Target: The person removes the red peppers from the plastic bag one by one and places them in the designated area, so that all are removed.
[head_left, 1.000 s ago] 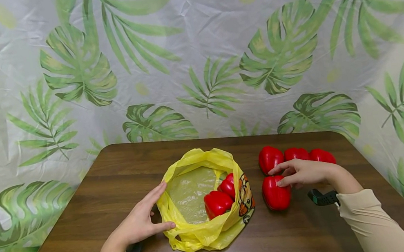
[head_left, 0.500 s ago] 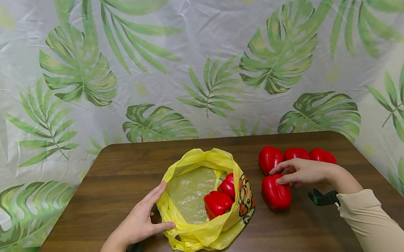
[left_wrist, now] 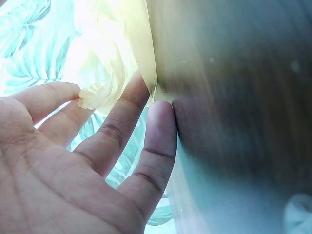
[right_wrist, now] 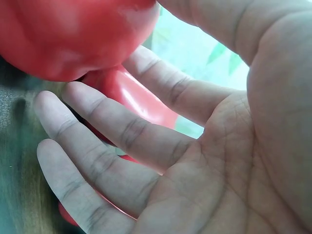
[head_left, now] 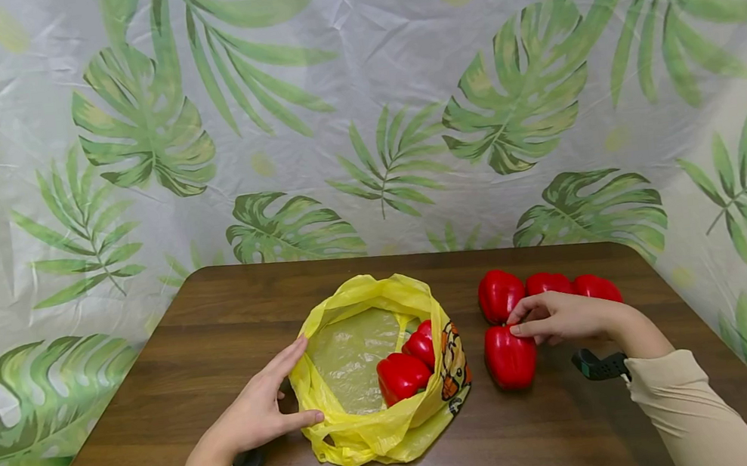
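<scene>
A yellow plastic bag (head_left: 381, 437) stands with its mouth spread on the table, two red bell peppers (head_left: 404, 376) inside at its right. My left hand (head_left: 255, 409) rests against the bag's left side, fingers extended and thumb on the rim; in the left wrist view the fingertips touch the thin plastic (left_wrist: 109, 73). Right of the bag lies another red bell pepper (head_left: 511, 367). My right hand (head_left: 563, 317) pinches its far end between thumb and index finger. In the right wrist view that pepper (right_wrist: 73, 39) shows close up, the other fingers loosely extended below it.
Behind the right hand several more red peppers lie in a row, the leftmost pepper (head_left: 500, 295) just beyond the pinched one. The brown wooden table (head_left: 245, 307) ends at a leaf-print curtain (head_left: 384, 72). A cartoon print (head_left: 454, 361) marks the bag's right side.
The pepper under my right hand has turned slightly on the table, and the right index finger has drawn in toward the thumb. The left hand and bag have stayed still.
</scene>
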Demonstrator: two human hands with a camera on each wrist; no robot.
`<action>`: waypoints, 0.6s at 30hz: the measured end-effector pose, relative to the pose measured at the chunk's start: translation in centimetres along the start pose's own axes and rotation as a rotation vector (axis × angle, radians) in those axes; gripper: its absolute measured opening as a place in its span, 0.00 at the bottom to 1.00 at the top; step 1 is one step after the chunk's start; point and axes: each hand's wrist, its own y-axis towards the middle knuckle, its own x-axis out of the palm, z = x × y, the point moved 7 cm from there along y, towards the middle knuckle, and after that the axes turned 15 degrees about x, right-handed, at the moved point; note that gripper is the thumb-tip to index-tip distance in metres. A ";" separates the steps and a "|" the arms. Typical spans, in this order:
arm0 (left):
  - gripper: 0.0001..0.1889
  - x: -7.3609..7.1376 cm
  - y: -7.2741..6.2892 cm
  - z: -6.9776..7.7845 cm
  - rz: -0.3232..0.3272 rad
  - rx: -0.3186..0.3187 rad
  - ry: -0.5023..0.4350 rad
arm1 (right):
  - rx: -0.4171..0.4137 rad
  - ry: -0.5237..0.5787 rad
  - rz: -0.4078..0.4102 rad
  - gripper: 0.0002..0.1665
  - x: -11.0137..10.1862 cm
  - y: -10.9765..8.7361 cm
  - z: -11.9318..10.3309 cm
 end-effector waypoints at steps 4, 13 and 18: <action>0.58 0.0 0.0 0.1 0.001 0.000 -0.001 | 0.004 -0.011 0.015 0.23 -0.2 -0.1 -0.1; 0.58 0.0 0.0 0.2 0.001 0.002 -0.002 | -0.017 -0.070 0.054 0.26 -1.2 -1.0 -1.3; 0.58 0.0 0.0 0.1 0.002 -0.004 0.001 | -0.051 -0.137 0.098 0.26 -1.8 -1.6 -2.9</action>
